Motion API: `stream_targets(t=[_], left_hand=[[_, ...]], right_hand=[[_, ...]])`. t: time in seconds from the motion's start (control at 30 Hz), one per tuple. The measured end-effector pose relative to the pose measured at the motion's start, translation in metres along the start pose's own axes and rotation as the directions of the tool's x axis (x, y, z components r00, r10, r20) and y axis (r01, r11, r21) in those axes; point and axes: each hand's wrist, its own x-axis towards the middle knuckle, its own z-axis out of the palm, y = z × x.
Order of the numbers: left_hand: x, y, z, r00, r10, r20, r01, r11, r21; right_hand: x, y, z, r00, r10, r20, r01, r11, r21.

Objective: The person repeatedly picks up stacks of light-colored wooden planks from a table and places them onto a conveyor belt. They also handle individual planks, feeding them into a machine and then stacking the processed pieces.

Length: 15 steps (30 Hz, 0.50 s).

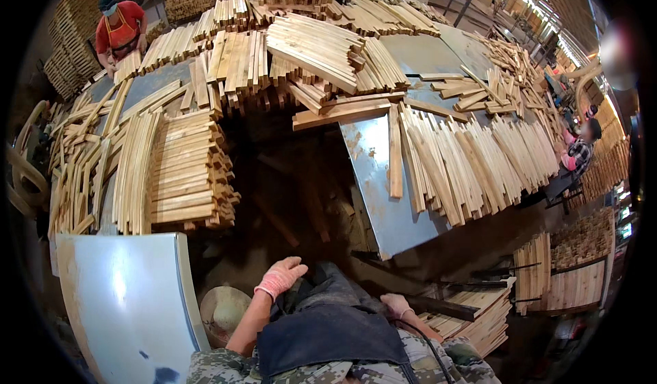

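The left hand point(280, 278), in a pink and white cloth glove point(274, 285), is loose, with nothing in it. It is over dark trousers point(328, 288). The right hand point(395, 305) is low beside them; I cannot tell if it is clenched. It is near a stack of long, pale wooden boards point(486, 329). Ahead, long, light-brown wooden sticks point(472, 158) lie side by side on the grey metal bench point(404, 233), one near its left edge. A big, shiny white panel point(123, 295) has dark blue marks point(165, 375) near its right edge; I cannot tell if they are writing.
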Motion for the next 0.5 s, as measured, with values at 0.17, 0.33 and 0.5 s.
stream_targets(t=[0.17,0.33,0.5], left_hand=[[0.062,0.033,-0.088,1.000,-0.007,-0.019,0.008,0.999,0.049],[0.096,0.037,-0.120,0.998,-0.004,-0.064,-0.014,0.963,-0.269],[0.123,0.034,-0.122,0.996,-0.084,0.012,0.082,0.923,-0.376]], right_hand=[[0.131,-0.137,-0.090,0.819,0.482,0.313,-0.449,0.198,0.871],[0.239,-0.171,-0.119,0.882,0.434,0.184,-0.437,0.606,0.665],[0.329,-0.253,-0.199,0.907,0.349,0.237,-0.405,0.565,0.719]])
